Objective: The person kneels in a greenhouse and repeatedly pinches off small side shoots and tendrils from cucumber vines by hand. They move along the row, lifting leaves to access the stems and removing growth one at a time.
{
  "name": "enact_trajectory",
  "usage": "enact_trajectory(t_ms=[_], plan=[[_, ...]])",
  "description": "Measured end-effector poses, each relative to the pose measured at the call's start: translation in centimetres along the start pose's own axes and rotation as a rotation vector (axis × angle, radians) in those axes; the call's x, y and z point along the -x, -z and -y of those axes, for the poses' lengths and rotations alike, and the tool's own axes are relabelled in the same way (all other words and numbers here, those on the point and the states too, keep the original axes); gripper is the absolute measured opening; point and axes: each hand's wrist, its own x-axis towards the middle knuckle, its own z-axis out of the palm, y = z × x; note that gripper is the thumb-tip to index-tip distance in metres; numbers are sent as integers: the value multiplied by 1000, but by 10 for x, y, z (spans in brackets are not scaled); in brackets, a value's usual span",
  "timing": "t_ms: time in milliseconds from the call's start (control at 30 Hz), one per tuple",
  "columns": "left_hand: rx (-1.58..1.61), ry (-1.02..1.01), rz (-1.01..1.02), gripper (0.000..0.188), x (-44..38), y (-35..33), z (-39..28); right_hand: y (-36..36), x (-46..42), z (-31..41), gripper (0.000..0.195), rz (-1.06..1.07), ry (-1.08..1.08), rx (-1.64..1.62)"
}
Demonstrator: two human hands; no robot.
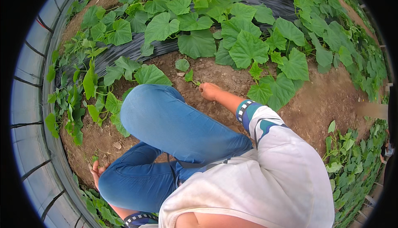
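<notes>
My right hand (209,91) is closed on the stem of a small green vine shoot (190,77), low over the bare soil in front of my raised knee. Past it, broad lobed leaves of a cucumber-like vine (248,50) lie over the row. At the lower left, my left hand (98,169) is low by the soil beside my other knee, partly hidden by the jeans. Its fingers are bent near a small green leaf (94,158); whether they hold it I cannot tell.
Black plastic mulch film (161,48) runs beneath the vines ahead. A translucent greenhouse wall (29,82) curves along the left. More leafy vines (357,165) grow at the lower right, where part of another person shows at the rim. Small stones (117,145) dot the soil.
</notes>
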Motion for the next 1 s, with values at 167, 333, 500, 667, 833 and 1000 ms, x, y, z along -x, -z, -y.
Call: enact_trajectory(t_ms=[167, 333, 500, 667, 833, 1000], plan=[[-22, 67, -1, 46, -23, -91, -12, -35, 47, -39, 19, 104, 44, -166], [-47, 170, 7, 40, -70, -147, -3, 1, 68, -69, 10, 38, -242, -702], [-205, 369, 75, 38, -124, -175, 2, 84, 28, -54, 11, -530, -251, -1059], [-618, 415, 464, 33, -206, -215, -7, 161, -29, -46, 10, -294, -188, -1113], [-772, 255, 693, 23, -318, -295, 1, 259, -91, 3, 13, -158, -263, -813], [-705, 23, 574, 19, -410, -350, 75, 251, -211, 1, 42, 35, -401, -1045]])
